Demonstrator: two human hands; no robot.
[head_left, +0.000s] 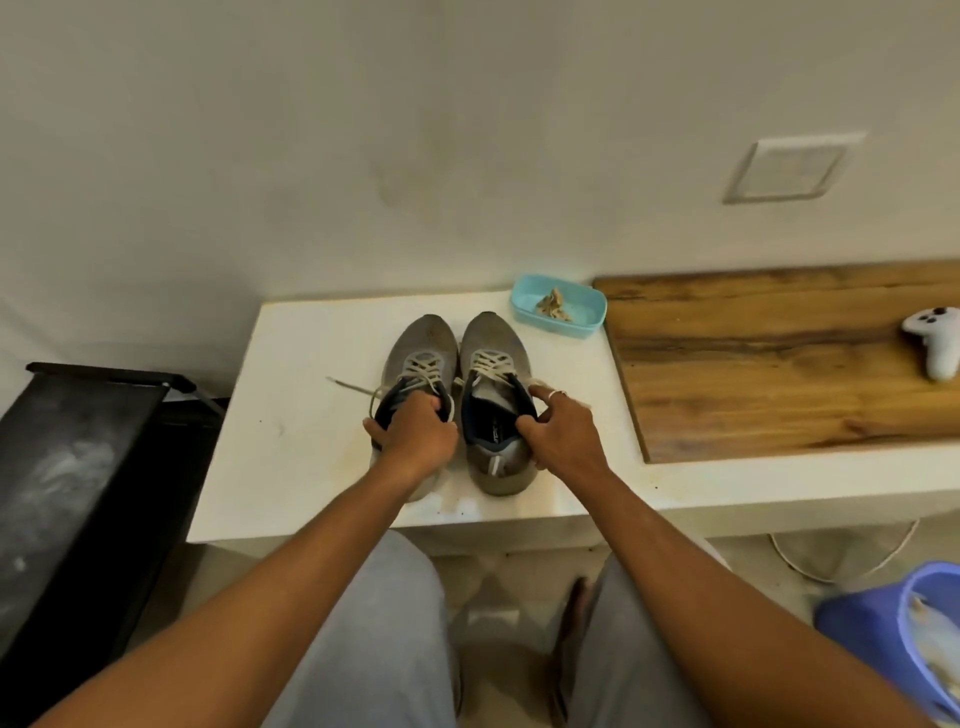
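as left hand (415, 431) grips left shoe (422, 340) collar, fingers inside, right hand (563, 431) loosely pinches right shoe (493, 340) collar alongside.

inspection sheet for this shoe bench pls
surface: white counter, stained near the front edge; wooden board on its right
job's things: left shoe and right shoe, grey, side by side, toes toward the wall
clutter: teal tray holding brown scraps; white game controller on the board
grippers: left hand grips the left shoe's collar; right hand pinches the right shoe's collar
cables: white cable on the floor under the counter
surroundings: black rack left; blue bucket right; wall plate
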